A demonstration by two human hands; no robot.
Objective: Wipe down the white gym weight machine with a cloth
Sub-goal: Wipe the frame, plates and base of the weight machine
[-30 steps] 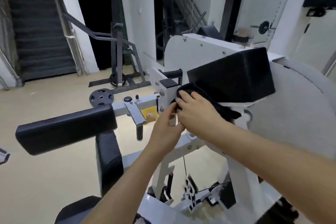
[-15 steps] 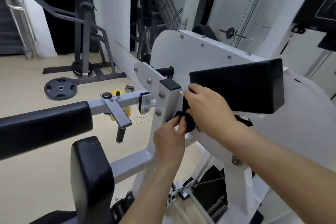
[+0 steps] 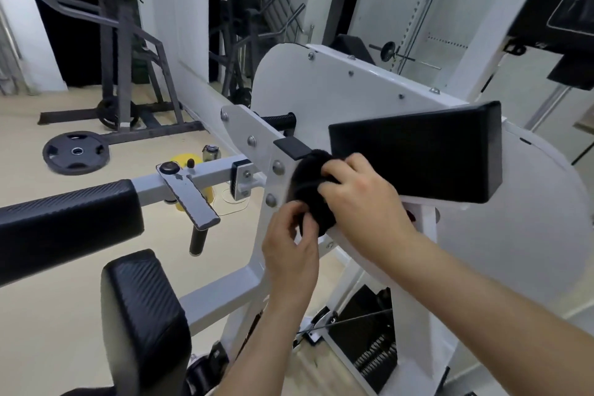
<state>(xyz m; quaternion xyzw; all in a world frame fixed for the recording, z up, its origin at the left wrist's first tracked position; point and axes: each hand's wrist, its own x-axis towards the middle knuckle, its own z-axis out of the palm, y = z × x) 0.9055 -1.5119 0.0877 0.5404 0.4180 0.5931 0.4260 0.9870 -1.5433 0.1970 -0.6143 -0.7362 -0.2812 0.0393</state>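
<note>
The black cloth (image 3: 309,185) lay bunched against the upright post of the white weight machine (image 3: 334,90), beside the left end of the black arm pad (image 3: 418,151). The right hand (image 3: 361,199) gripped it with curled fingers, and the left hand (image 3: 289,247) pinched its lower edge.

The machine (image 3: 337,96) was metal under smooth, glossy white paint, with bare shiny steel bolts (image 3: 278,167) set in it. The cloth (image 3: 310,190) was black and fuzzy, a thick matt pile. The arm pad (image 3: 418,154) beside it was smooth matt black, while the long pad (image 3: 64,219) and the seat pad (image 3: 141,315) wore black vinyl with a woven grain and a faint sheen. The weight plate (image 3: 76,151) looked like matt black rubber. The floor (image 3: 48,331) was smooth, pale and dull.
</note>
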